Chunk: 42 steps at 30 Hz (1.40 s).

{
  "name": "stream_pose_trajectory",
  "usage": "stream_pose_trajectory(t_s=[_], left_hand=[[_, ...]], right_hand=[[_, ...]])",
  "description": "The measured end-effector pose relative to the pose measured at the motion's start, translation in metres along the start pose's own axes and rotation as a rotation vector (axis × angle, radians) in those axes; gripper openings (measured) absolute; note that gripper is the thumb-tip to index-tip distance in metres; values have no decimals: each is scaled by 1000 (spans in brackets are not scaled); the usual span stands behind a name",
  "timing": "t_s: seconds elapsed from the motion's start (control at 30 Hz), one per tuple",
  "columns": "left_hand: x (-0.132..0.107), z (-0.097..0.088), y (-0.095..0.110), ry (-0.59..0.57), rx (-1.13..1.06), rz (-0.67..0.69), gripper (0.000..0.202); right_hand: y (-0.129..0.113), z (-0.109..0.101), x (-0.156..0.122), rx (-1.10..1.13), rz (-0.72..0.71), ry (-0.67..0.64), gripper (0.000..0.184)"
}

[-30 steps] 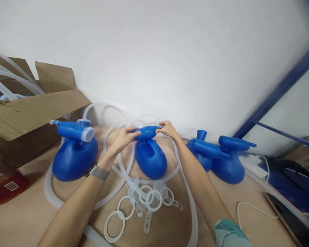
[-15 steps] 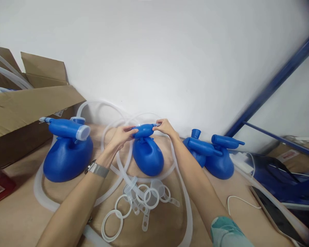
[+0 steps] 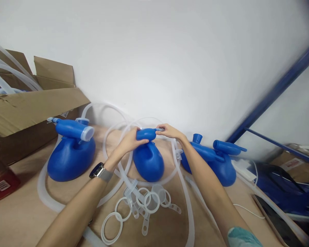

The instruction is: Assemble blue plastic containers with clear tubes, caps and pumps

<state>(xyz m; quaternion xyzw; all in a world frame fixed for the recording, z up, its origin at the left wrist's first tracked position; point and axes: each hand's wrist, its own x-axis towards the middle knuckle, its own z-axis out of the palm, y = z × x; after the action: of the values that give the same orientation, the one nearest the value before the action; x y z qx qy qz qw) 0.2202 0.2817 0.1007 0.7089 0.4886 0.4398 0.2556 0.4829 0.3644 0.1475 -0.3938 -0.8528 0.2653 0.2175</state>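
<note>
In front of me a blue plastic urinal bottle [image 3: 148, 163] rests on the table, its rounded neck piece [image 3: 146, 134] lying across the top. My left hand [image 3: 130, 140] is wrapped round the left end of that neck piece, thumb along its near side. At its right end, my right hand [image 3: 170, 131] pinches a small clear tip [image 3: 160, 129] between thumb and fingers. Nearer to me lies a loose pile of translucent rings [image 3: 112, 228] and strapped caps [image 3: 158, 193]. Clear tubing [image 3: 184, 195] loops around the bottle.
Another blue bottle [image 3: 69, 159], fitted with a white cap, stands at left beside an open cardboard box [image 3: 38, 103] holding tubing. Two more blue bottles [image 3: 225, 169] are at right, partly behind my arm. A phone [image 3: 275, 219] lies near the right edge; a red container [image 3: 5, 187] is at far left.
My left hand has shifted its hold, its thumb now stretched along the near side of the neck piece. My right hand still pinches the tip. The view has moved slightly.
</note>
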Motion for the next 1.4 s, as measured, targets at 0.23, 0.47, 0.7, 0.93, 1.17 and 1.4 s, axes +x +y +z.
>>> stream_pose_trajectory(t_s=[0.23, 0.47, 0.7, 0.93, 1.17, 1.4], left_hand=[[3, 10, -15, 47, 141, 151, 49], [-2, 16, -13, 112, 146, 167, 45], [-7, 23, -4, 69, 209, 106, 54], [-8, 16, 1, 41, 164, 64, 89], [8, -3, -16, -79, -165, 44, 49], [17, -4, -47, 23, -121, 76, 47]], right_hand=[[21, 23, 8, -41, 26, 230, 63], [41, 23, -6, -67, 100, 477, 67], [28, 14, -13, 3, 79, 179, 63], [-8, 0, 36, -57, 317, -100, 70], [-46, 15, 79, -251, 414, -255, 54], [-66, 28, 73, -227, 376, -168, 34]])
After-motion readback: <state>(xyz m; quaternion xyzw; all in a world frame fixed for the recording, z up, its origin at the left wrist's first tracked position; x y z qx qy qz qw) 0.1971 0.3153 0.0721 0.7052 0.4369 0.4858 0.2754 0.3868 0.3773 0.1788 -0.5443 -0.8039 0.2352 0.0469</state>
